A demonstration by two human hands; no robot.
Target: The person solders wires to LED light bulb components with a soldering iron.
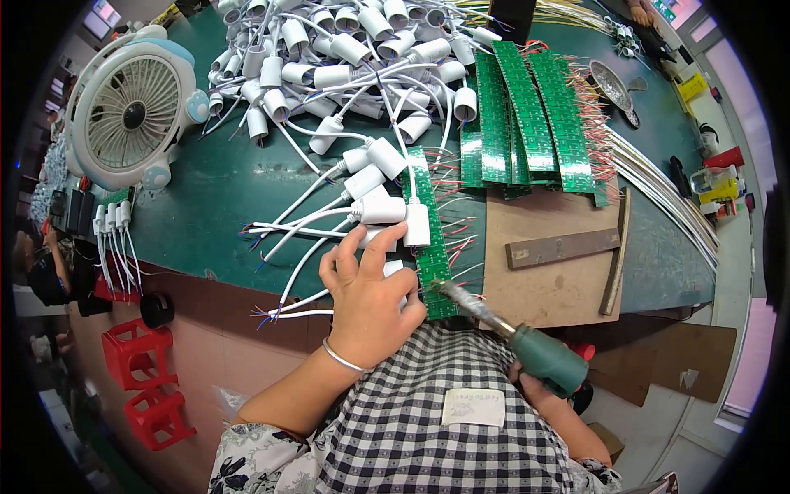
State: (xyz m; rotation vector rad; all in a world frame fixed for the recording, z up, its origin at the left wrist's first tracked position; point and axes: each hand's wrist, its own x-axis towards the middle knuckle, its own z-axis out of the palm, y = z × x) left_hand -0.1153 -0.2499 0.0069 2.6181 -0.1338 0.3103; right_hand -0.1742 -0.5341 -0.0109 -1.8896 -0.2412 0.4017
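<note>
At the centre of the frame, the left hand [370,288] is laid with bent fingers over a row of white sockets [381,209], whose cables are spread to the left; the fingertips are set close together, but whether a socket is pinched between them cannot be told. A narrow green circuit strip [437,257] is seen just right of this hand, running down the middle of the green table [216,226] to its near edge, with thin red and white leads fanned from its right side. By the right hand [535,385], at the lower right of centre, a soldering iron [550,361] is gripped at its dark green handle, partly hidden behind it; its tip is pointed up and left at the lower part of the strip, though contact cannot be made out. A large heap of white sockets [350,51] is piled at the top centre, and more circuit strips [535,115] are stacked to its right. Below the stack, a dark bar [564,249] is laid on a brown board [535,292]. A metal dish [610,84] is placed at the upper right, and a white fan [132,115] is stood at the upper left.
</note>
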